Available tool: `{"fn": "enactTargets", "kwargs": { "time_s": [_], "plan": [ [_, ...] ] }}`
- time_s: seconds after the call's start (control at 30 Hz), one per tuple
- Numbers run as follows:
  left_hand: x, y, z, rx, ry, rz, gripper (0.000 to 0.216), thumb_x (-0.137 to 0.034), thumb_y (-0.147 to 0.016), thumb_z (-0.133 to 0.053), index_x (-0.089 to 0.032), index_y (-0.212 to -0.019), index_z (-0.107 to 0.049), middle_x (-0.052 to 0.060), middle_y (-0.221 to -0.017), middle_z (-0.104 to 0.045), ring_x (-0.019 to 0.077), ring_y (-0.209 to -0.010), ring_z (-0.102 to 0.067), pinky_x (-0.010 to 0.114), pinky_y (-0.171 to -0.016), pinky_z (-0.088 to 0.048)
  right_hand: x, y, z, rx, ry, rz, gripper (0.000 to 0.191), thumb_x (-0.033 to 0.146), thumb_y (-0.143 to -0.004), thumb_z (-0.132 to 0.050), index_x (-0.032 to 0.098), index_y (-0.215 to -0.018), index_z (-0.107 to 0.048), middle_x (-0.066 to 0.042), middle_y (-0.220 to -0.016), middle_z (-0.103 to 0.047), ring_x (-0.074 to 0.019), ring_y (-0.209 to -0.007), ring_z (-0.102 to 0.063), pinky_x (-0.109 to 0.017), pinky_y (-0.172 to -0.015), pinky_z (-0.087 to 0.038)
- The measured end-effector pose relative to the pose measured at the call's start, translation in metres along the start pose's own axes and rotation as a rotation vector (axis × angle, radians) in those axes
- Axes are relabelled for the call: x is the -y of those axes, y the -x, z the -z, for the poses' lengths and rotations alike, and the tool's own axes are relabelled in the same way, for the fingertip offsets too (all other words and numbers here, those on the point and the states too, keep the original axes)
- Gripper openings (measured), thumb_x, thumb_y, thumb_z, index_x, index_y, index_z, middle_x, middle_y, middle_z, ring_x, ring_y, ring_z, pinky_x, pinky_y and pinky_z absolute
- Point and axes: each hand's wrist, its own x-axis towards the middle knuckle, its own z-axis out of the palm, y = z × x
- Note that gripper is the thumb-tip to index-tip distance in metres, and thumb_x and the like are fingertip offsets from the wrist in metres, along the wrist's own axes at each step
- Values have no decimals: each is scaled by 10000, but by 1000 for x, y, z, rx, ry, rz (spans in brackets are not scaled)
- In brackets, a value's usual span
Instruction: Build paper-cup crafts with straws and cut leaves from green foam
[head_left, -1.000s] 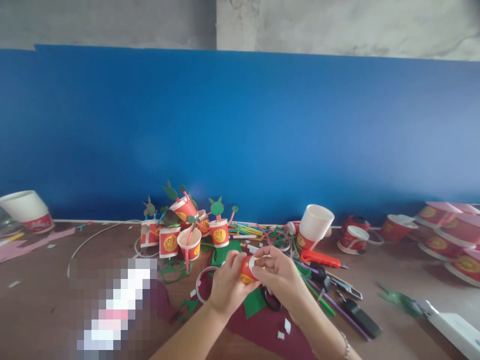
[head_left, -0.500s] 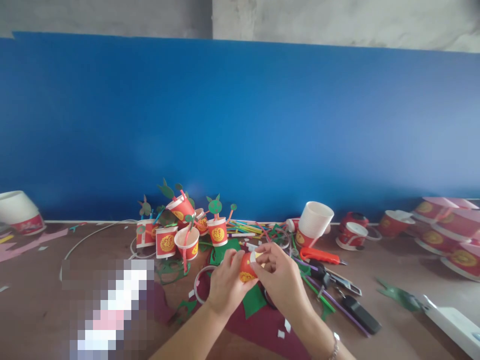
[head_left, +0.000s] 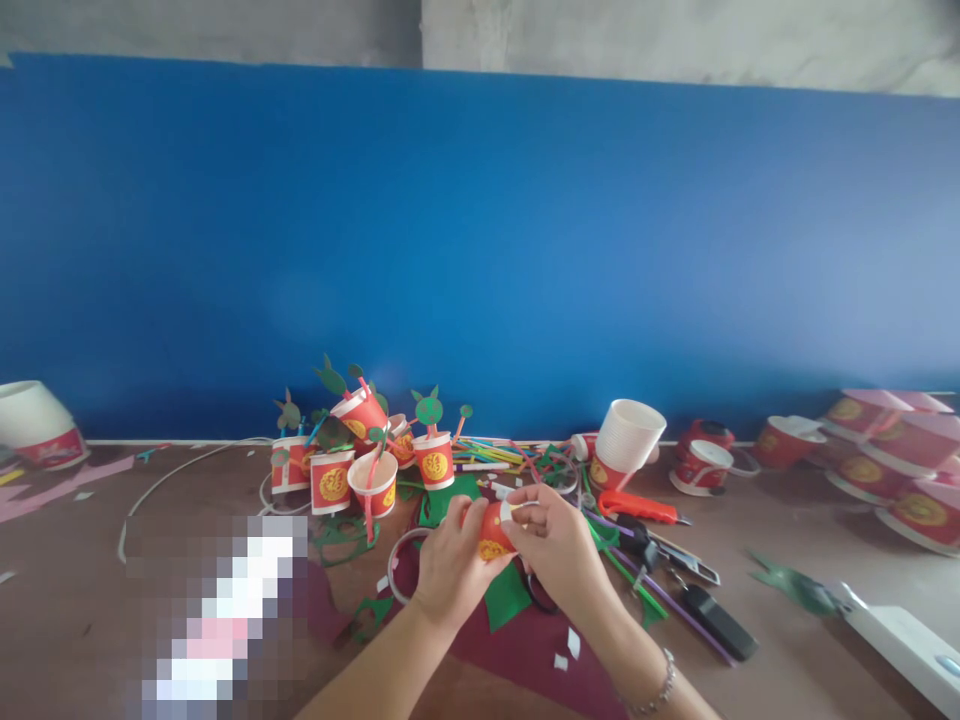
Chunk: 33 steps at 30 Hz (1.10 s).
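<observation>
Left hand [head_left: 454,565] curled around a red paper cup [head_left: 492,535], six o'clock of centre, right hand [head_left: 555,540] bent narrowly at its pale end (whether gripping, one cannot tell), stacked white cups [head_left: 631,435] at two o'clock from both.

Read no words or numbers

Made out round yellow emblems [head_left: 435,466] on red paper cups [head_left: 332,483], including the hand-held cup [head_left: 492,528], and on the stacked red cups [head_left: 922,512] at far right; could not decipher them. Caught pale marks on the red band [head_left: 56,449] of the leftmost cup [head_left: 31,410], likewise unreadable.
</observation>
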Motion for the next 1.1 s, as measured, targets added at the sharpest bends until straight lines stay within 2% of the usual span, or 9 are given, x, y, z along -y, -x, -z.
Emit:
{"fn": "enactTargets", "kwargs": {
  "time_s": [0.2,0.37,0.5,0.73,0.93,1.1],
  "plan": [
    [-1,-1,3,43,59,6,444,-338,-736,-670,-230,-1083,-414,33,-999,-543,196,-775,-646,259,-538,-504,1,0,-1,62,-108,33,245,211,-682,-585,191,-902,-478,53,-618,-575,-61,-416,-383,-181,-402,-277],
    [-1,-1,1,57,129,10,485,-377,-717,-692,-239,-1082,-403,33,-999,-535,197,-780,-635,264,-534,-501,6,1,1,128,-212,76,260,209,-711,-594,180,-942,-477,54,-649,-559,-51,-456,-394,-175,-442,-289],
    [-1,0,0,76,170,26,469,-403,-712,-693,-247,-1060,-420,23,-995,-537,184,-786,-624,256,-552,-500,4,-1,1,166,-276,44,264,249,-714,-622,176,-931,-489,40,-653,-576,-74,-501,-472,-190,-482,-355],
    [-6,-2,6,127,110,94,401,-397,-754,-646,-244,-1059,-436,10,-998,-550,172,-806,-634,236,-563,-486,0,-2,0,-19,-9,40,258,280,-705,-622,198,-927,-520,32,-635,-611,-75,-407,-403,-202,-390,-318],
    [-8,-3,10,122,122,80,389,-407,-745,-652,-234,-1029,-449,9,-971,-551,182,-796,-641,244,-541,-488,-1,-3,-1,13,-90,-7,289,296,-693,-629,199,-925,-488,38,-638,-621,-69,-387,-391,-192,-360,-298],
    [-7,-5,9,111,98,76,401,-398,-743,-655,-234,-1042,-443,11,-968,-551,186,-770,-643,251,-521,-486,-1,-1,-2,-47,-20,10,264,266,-709,-623,199,-927,-489,39,-607,-618,-71,-383,-407,-193,-369,-308]
  ]
}}
